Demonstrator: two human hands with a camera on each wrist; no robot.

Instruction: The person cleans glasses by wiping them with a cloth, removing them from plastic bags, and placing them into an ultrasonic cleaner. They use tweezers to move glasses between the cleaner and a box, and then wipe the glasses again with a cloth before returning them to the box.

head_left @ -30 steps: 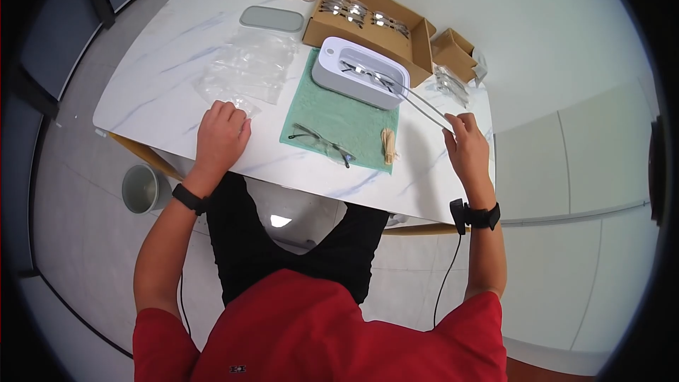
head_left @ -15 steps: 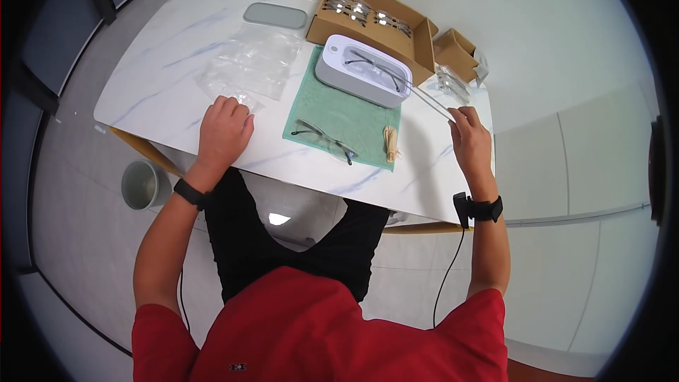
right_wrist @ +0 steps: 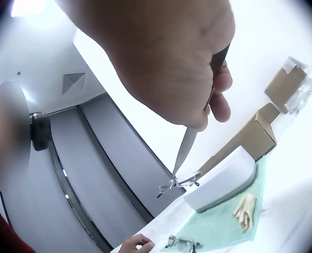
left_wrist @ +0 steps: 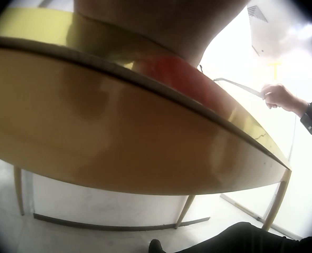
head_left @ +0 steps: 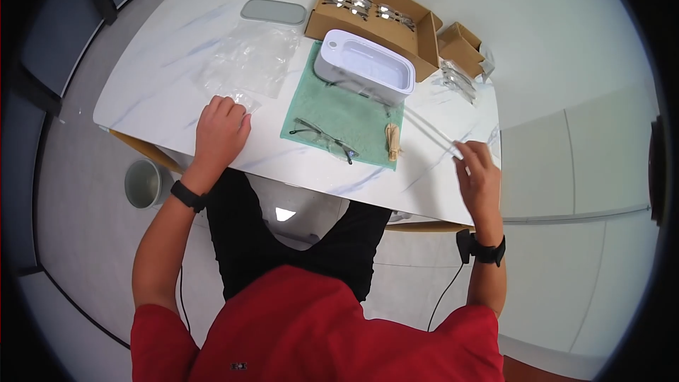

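My right hand point(head_left: 479, 182) pinches long metal tweezers point(head_left: 430, 127), whose far end holds a pair of glasses point(head_left: 361, 89) in the air in front of the white-lilac cleaner tub point(head_left: 368, 64). In the right wrist view the glasses point(right_wrist: 178, 183) hang from the tweezers point(right_wrist: 184, 150) beside the tub. My left hand point(head_left: 221, 131) rests near the table's front edge by clear plastic bags point(head_left: 254, 64), its fingers loosely bent, with nothing seen in it. Another pair of glasses point(head_left: 324, 139) lies on the green cloth point(head_left: 339, 117), left of a tan bundle point(head_left: 392, 143).
Behind the tub stands a cardboard box point(head_left: 417, 46) with several glasses inside. A smaller box point(head_left: 460, 48) and bagged glasses point(head_left: 458, 81) are at the right. A grey tray point(head_left: 274, 11) lies at the back; a bin point(head_left: 146, 185) stands on the floor at left.
The glasses in the tweezers have come up out of the tub and toward the person, over the cloth. My right hand has moved back toward the table's front edge. The left hand has barely moved.
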